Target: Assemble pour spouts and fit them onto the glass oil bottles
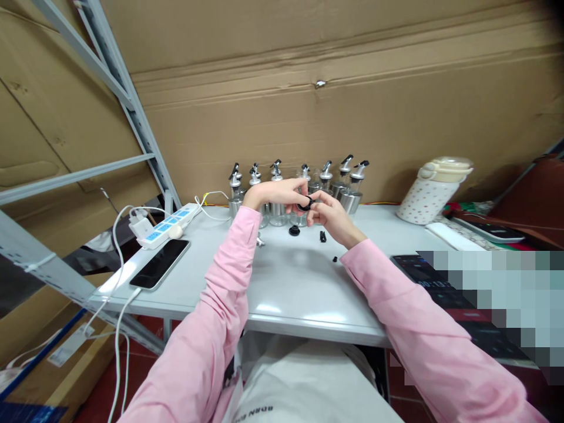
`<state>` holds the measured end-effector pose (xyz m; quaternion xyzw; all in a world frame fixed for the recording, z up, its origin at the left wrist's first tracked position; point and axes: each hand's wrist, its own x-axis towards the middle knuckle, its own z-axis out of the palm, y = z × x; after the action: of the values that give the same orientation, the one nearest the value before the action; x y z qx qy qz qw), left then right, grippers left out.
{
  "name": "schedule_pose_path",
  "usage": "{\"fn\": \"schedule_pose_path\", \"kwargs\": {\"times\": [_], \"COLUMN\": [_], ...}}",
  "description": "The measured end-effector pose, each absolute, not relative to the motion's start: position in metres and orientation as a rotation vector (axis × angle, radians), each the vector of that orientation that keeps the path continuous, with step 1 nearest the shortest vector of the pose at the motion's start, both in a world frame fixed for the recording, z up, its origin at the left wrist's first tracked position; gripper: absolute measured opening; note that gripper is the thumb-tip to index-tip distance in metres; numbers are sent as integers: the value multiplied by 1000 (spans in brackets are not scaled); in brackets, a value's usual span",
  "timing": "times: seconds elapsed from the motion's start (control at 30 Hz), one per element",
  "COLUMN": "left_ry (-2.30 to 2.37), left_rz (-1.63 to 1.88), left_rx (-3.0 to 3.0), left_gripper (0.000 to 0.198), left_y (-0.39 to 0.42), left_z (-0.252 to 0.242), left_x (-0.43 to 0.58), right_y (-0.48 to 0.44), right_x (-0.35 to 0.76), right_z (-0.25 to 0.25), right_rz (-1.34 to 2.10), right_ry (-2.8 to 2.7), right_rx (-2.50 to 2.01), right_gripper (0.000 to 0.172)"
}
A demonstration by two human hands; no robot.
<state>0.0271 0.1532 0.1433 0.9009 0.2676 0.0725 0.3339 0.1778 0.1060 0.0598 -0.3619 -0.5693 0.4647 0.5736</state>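
Note:
My left hand (282,192) reaches over from the left, its fingers closed on a small round black part (305,204). From the other side, the curled fingers of my right hand (331,218) grip the same part's edge. Behind both hands stands a row of glass-and-steel bottles with pour spouts (351,201), partly covered by my hands. On the table below lie a black stepped stopper (294,230), a black spout lever (323,236) and a tiny black piece (335,259). A small silvery piece (260,241) lies by my left wrist.
On the left are a phone (161,264) and a white power strip (165,228) with cables hanging over the edge. A dotted tumbler (426,192) stands at right, near a dark screen device (423,273). Cardboard (352,117) walls off the back; a metal shelf frame (132,106) rises at left.

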Motion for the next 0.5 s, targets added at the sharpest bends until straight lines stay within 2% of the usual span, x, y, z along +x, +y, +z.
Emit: {"fn": "schedule_pose_path", "kwargs": {"times": [0.5], "left_ry": [647], "left_rz": [252], "left_rx": [2388], "left_gripper": [17], "left_y": [157], "left_z": [141], "left_x": [30], "right_y": [106], "right_x": [177], "right_z": [60], "right_rz": [1049], "right_ry": [-1317], "right_rx": [-807], "right_gripper": [22]}}
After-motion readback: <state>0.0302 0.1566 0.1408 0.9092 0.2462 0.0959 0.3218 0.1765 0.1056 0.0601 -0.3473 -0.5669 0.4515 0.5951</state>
